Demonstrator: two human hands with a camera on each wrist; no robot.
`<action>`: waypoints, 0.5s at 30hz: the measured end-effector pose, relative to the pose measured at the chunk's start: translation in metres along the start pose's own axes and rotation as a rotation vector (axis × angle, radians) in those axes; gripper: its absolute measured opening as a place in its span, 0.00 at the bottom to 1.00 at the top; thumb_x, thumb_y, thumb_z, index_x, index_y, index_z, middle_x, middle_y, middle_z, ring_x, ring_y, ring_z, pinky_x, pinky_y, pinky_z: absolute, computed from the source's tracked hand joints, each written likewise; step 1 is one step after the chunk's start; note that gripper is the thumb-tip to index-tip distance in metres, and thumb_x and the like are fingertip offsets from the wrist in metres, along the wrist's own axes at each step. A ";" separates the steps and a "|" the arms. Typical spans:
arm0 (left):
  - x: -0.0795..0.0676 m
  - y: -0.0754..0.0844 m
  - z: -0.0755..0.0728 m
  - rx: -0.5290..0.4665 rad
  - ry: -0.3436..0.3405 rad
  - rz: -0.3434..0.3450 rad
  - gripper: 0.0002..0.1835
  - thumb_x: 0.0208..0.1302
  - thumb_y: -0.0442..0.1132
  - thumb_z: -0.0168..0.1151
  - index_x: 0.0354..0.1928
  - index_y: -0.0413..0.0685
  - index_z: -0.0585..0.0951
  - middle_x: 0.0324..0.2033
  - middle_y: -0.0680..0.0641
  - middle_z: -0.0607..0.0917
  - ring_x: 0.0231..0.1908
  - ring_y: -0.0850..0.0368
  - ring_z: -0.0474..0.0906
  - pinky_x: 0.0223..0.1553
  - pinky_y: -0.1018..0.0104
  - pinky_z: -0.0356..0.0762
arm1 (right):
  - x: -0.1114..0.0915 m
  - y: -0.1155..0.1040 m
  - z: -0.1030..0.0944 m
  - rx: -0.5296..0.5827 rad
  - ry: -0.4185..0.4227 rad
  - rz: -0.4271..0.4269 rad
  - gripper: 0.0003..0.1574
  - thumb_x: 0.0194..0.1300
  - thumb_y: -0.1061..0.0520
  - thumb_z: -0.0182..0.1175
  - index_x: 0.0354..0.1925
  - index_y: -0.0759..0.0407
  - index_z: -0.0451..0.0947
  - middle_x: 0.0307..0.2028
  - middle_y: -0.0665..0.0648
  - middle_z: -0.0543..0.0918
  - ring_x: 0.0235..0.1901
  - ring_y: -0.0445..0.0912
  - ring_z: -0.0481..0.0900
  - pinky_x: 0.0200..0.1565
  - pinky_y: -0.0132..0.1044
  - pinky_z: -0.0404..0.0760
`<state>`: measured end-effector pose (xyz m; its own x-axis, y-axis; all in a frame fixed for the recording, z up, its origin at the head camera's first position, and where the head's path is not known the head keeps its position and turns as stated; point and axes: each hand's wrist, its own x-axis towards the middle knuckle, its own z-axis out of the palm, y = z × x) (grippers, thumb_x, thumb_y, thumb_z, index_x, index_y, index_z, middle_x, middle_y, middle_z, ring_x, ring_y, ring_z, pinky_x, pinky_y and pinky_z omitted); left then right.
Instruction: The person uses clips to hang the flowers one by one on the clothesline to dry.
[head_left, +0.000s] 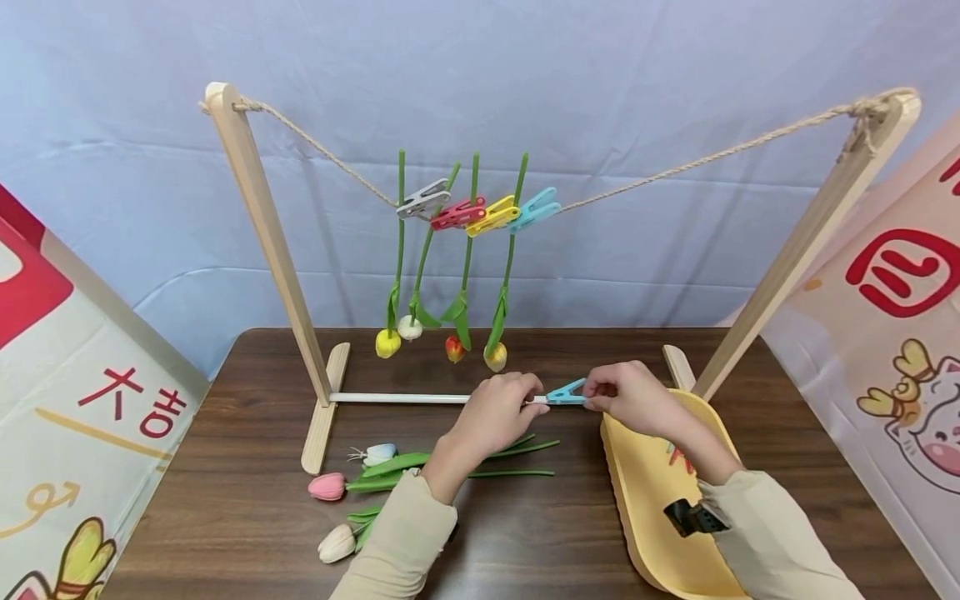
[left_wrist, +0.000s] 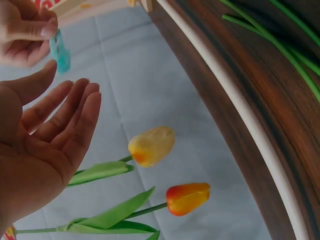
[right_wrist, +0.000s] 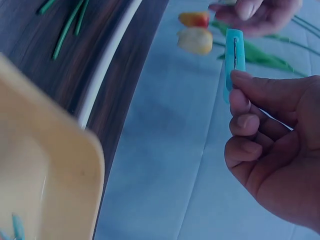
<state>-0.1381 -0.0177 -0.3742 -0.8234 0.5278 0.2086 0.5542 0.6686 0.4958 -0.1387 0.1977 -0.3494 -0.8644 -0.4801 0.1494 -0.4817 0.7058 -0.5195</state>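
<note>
Between the thumb and fingers of my right hand (head_left: 632, 398) is a light blue clothespin (head_left: 566, 392), pinched at one end and pointing toward my left hand (head_left: 501, 412). The left wrist view shows that left hand (left_wrist: 55, 120) with relaxed, slightly bent fingers and nothing in its palm, just apart from the clothespin (left_wrist: 60, 52). Above them, artificial tulips hang heads down from a rope (head_left: 705, 160). A grey clothespin (head_left: 424, 200), a red one (head_left: 458, 214), a yellow one (head_left: 492, 217) and a light blue one (head_left: 535, 210) clip their stems to it.
Wooden posts (head_left: 258, 225) carry the rope, and a white rod (head_left: 405, 398) runs low between them. Loose tulips, including a pink one (head_left: 327, 487) and a white one (head_left: 337, 543), lie front left. A yellow tray (head_left: 637, 533) with clothespins inside stands under my right forearm.
</note>
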 end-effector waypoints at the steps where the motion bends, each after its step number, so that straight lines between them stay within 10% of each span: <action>1: 0.000 0.000 0.001 0.006 0.000 0.005 0.09 0.61 0.43 0.63 0.38 0.46 0.81 0.26 0.53 0.78 0.24 0.63 0.72 0.26 0.72 0.69 | 0.001 -0.003 0.002 0.011 -0.009 -0.006 0.11 0.53 0.70 0.64 0.22 0.56 0.77 0.19 0.44 0.75 0.20 0.36 0.69 0.24 0.31 0.70; 9: -0.005 -0.004 -0.002 0.010 0.059 0.042 0.03 0.60 0.37 0.63 0.31 0.45 0.81 0.26 0.53 0.81 0.25 0.60 0.75 0.29 0.69 0.74 | 0.007 -0.012 0.010 0.062 0.039 -0.004 0.05 0.53 0.68 0.65 0.31 0.63 0.78 0.22 0.47 0.76 0.20 0.37 0.69 0.23 0.31 0.70; 15: -0.009 -0.010 -0.010 -0.078 0.081 0.022 0.03 0.62 0.36 0.61 0.32 0.45 0.82 0.27 0.52 0.82 0.23 0.62 0.72 0.28 0.71 0.72 | 0.006 -0.007 0.010 0.126 0.033 -0.017 0.20 0.55 0.64 0.66 0.47 0.68 0.77 0.33 0.55 0.81 0.27 0.39 0.75 0.29 0.32 0.74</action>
<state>-0.1381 -0.0345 -0.3726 -0.8199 0.4960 0.2858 0.5638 0.6131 0.5534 -0.1389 0.1845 -0.3536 -0.8618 -0.4721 0.1856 -0.4758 0.6257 -0.6181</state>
